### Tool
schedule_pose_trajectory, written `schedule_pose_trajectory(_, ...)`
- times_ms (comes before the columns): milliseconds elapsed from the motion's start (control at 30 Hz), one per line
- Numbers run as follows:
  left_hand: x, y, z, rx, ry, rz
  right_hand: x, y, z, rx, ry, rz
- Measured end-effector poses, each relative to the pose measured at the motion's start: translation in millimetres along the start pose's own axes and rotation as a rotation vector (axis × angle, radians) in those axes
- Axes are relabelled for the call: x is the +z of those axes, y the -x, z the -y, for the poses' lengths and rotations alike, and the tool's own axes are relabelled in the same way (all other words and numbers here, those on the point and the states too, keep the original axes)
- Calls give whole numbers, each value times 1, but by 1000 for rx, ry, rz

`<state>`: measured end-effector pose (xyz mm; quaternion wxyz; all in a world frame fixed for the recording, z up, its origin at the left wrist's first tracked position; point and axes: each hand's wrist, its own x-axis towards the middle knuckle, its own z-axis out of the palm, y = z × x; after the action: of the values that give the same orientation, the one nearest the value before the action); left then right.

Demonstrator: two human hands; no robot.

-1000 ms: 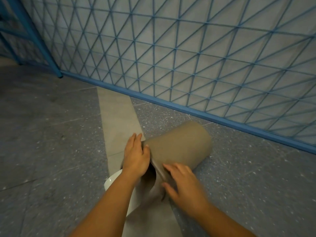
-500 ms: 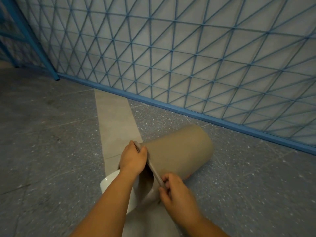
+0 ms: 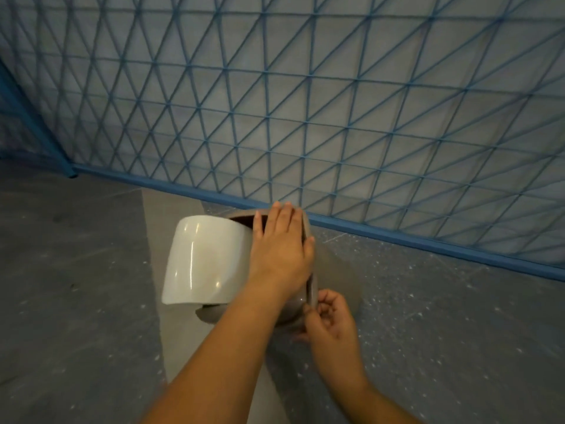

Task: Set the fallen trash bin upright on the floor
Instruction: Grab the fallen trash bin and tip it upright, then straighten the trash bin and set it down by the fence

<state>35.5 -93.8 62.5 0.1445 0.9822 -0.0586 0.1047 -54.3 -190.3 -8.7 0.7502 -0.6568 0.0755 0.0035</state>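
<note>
The taupe trash bin stands close to upright on the grey floor, and I look down onto its top. Its glossy white swing lid covers the left part of the top, with a dark gap of the opening showing at the far edge. My left hand lies across the top, fingers reaching over the far rim and thumb on the right rim. My right hand pinches the near right rim. The bin's base and most of its body are hidden under the lid and my arms.
A blue wire-mesh fence runs along the floor just behind the bin, its bottom rail close to the far rim. A blue post stands at the left. A lighter floor strip passes under the bin.
The bin lay on its side with its base pointing toward the fence. Both hands have swung it up, so its top with the white lid now faces me.
</note>
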Motion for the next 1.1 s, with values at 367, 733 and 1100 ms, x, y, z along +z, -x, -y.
schedule_pose_trajectory(367,-4,2,-28,-158,-98,-82,-53,-16,20,122,-281,-246)
schedule_pose_trajectory(733,4,-18,-42,-60,114,10,-68,-15,18,209,-524,-268)
schedule_pose_trajectory(1100,11,-37,-75,-44,-17,113,-89,-22,23,270,-561,-265)
